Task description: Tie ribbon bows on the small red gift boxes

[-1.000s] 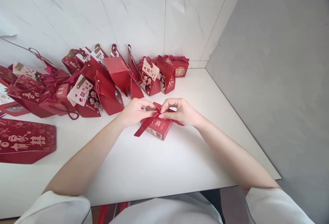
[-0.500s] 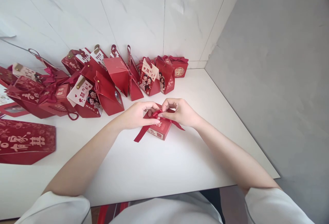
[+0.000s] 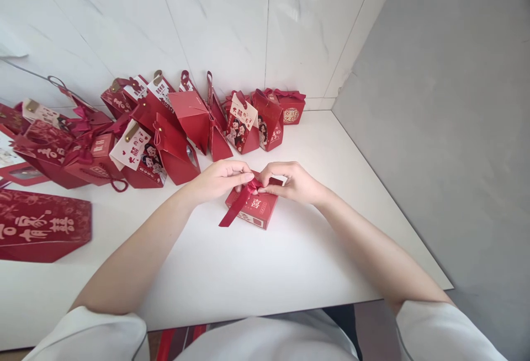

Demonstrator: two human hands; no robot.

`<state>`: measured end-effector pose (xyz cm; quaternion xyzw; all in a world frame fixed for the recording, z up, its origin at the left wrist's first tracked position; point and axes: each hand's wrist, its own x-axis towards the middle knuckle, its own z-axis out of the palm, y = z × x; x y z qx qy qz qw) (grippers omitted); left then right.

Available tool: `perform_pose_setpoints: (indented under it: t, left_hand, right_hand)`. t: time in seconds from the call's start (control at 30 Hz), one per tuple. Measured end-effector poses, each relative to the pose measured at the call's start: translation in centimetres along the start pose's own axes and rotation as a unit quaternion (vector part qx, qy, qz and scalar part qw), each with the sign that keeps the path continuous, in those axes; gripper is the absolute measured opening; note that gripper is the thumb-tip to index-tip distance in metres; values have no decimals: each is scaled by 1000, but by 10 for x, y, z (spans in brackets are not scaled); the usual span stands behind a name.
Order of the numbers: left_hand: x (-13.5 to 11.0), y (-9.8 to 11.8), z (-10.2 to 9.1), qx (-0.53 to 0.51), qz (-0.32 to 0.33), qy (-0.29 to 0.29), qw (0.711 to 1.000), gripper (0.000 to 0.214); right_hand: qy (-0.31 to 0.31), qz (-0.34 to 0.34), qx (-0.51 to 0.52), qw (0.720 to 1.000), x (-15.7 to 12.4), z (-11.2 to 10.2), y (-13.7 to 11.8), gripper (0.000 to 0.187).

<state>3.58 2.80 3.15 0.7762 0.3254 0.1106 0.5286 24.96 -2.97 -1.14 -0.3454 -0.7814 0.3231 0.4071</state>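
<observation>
A small red gift box (image 3: 261, 206) with pale printing lies on the white table in front of me. Dark red ribbon (image 3: 235, 210) is gathered at the top of it, and one tail hangs over the box's left side. My left hand (image 3: 223, 180) pinches the ribbon on the left of the gathered part. Close beside it, my right hand (image 3: 290, 181) has thumb and forefinger pressed on the ribbon from the right. The fingers partly hide the knot or loop between them.
Several red gift boxes (image 3: 240, 123) with ribbons, handles and tags stand along the marble-patterned wall. A larger red box (image 3: 45, 226) lies at the left. The table (image 3: 256, 278) ends at a grey wall (image 3: 447, 129) on the right.
My left hand has shifted slightly left and up on the ribbon. The ribbon tail that stuck out at the right no longer shows there. The gathered ribbon between the hands looks more upright.
</observation>
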Motion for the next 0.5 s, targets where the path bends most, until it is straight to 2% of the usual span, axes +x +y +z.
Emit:
perform_pose_setpoints:
  t: [0.23,0.5]
  left_hand:
    - [0,-2,3,-26,-11,6,1000,28]
    - [0,-1,4,61,-1,-4,998,30]
  right_hand:
    - [-35,-65,-46,996,1,-1,-1,13]
    - [-48,-103,-89,990,0,-1,3,17]
